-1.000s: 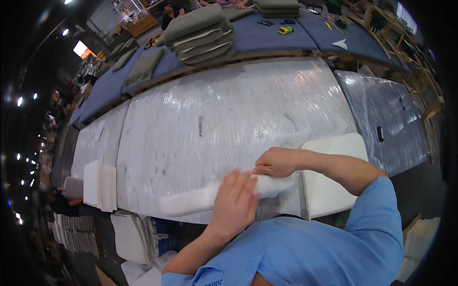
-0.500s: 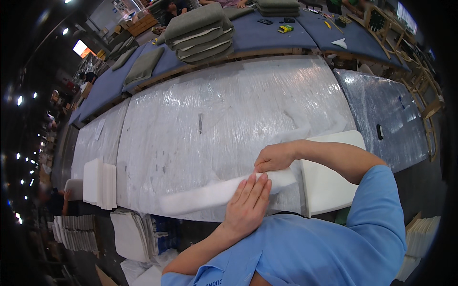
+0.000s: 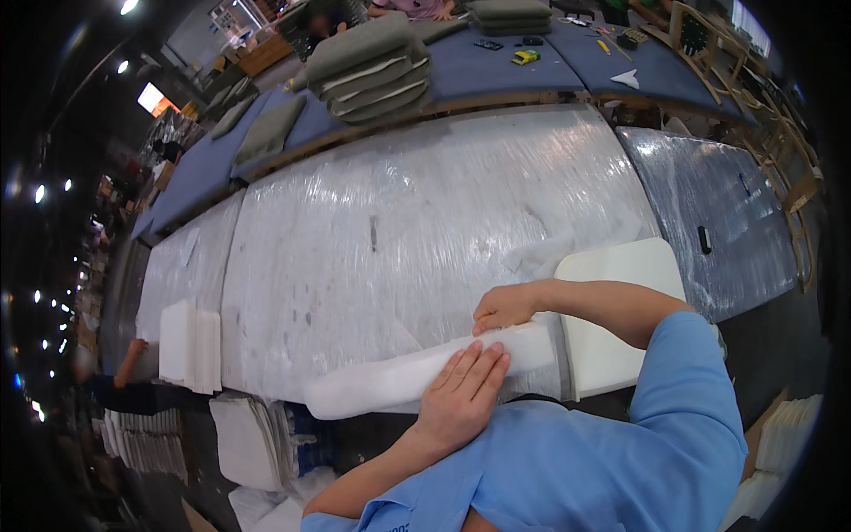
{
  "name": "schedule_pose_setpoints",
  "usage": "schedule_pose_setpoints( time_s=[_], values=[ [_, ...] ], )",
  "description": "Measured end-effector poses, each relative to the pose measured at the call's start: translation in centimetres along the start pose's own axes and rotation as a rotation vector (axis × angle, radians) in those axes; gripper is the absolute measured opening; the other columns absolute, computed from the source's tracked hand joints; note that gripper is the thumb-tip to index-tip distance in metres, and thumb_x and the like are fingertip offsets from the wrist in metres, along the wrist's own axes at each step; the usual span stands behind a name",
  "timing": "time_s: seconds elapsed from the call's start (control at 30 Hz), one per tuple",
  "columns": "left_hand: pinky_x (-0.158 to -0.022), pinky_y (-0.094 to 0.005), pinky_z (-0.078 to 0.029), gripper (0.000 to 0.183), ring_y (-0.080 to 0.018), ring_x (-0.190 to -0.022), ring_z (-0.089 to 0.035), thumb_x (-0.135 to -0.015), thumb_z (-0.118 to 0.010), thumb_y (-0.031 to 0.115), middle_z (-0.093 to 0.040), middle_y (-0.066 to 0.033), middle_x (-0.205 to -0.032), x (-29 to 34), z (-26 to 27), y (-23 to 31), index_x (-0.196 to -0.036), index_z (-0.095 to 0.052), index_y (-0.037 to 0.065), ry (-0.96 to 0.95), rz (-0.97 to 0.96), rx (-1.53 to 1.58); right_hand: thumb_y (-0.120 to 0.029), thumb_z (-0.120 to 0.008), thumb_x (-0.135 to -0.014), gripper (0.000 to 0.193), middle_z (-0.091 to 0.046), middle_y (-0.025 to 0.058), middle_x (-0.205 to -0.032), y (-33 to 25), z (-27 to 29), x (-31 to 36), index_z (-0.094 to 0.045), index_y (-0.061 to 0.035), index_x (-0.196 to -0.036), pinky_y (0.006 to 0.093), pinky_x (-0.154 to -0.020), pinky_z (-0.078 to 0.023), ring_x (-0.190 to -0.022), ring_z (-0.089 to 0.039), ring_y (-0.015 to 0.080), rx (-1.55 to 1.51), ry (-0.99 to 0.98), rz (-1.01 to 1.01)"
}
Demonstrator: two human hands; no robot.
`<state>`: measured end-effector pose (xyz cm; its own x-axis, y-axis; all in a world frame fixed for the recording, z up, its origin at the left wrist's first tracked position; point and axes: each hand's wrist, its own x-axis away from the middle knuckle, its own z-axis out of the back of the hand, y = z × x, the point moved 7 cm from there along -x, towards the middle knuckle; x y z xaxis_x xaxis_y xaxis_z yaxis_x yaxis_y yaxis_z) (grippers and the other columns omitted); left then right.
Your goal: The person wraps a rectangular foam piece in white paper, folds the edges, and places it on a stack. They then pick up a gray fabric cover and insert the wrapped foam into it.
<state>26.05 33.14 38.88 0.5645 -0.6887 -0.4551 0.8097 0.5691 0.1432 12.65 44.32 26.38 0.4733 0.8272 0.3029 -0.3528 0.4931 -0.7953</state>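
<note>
Both hands work a white padding roll [image 3: 417, 377] at the counter's [image 3: 399, 222] near edge: left hand [image 3: 461, 395] pressed flat and open on it, right hand [image 3: 505, 308] curled over its far side.

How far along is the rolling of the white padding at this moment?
Done: the white fibre padding is already wound into a long roll at the near edge of the plastic-wrapped table. In hand: the left hand presses flat on the roll, the right hand grips its top edge. Left: the white foam seat pad alongside lies bare.
</note>
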Motion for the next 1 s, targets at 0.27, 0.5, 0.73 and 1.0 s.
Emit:
schedule_pose_setpoints(
  time_s=[0.27, 0.5, 0.73, 1.0],
  values=[
    [-0.112, -0.0433, -0.05, 0.038, -0.0299, -0.128, -0.068, -0.089, -0.072, 0.01, -0.071, -0.0111, -0.136, 0.5, 0.8, -0.4, -0.126, -0.075, 0.007, 0.021, 0.084, -0.021, -0.035, -0.066, -0.104, 0.035, -0.063, 0.0094, -0.069, -7.5, 6.4, 5.0, -0.066, -0.0036, -0.089, 0.0391, -0.061, -0.044, -0.065, -0.057, 0.0221, -0.213, 0.209, -0.029],
    [-0.113, -0.0432, -0.05, 0.036, -0.0296, -0.126, -0.069, -0.088, -0.072, 0.01, -0.073, -0.0098, -0.133, 0.0, 0.6, -0.5, -0.124, -0.077, 0.007, 0.05, 0.068, -0.014, -0.037, -0.063, -0.107, 0.04, -0.056, 0.0166, -0.068, -5.8, 3.0, 6.7, -0.061, -0.0021, -0.087, 0.0398, -0.063, -0.043, -0.063, -0.048, 0.0275, -0.104, 0.154, -0.027],
    [-0.111, -0.0433, -0.051, 0.034, -0.0301, -0.125, -0.069, -0.088, -0.072, 0.01, -0.074, -0.0094, -0.132, -0.9, 0.8, -0.4, -0.122, -0.077, 0.008, 0.07, 0.053, 0.053, -0.037, -0.057, -0.109, 0.041, -0.069, 0.0154, -0.082, 1.7, 1.9, 5.3, -0.066, -0.0013, -0.089, 0.0392, -0.071, -0.05, -0.074, -0.06, 0.0245, 0.052, 0.152, -0.203],
    [-0.113, -0.0484, -0.049, 0.037, -0.037, -0.133, -0.063, -0.087, -0.073, 0.011, -0.072, -0.009, -0.135, 0.7, 0.5, -1.1, -0.123, -0.077, 0.009, 0.066, 0.1, 0.05, -0.044, -0.06, -0.107, 0.043, -0.061, 0.0087, -0.079, -6.9, 4.6, 4.5, -0.065, -0.0034, -0.095, 0.0377, -0.07, -0.047, -0.074, -0.057, 0.0195, -0.104, 0.045, -0.06]
  ],
)
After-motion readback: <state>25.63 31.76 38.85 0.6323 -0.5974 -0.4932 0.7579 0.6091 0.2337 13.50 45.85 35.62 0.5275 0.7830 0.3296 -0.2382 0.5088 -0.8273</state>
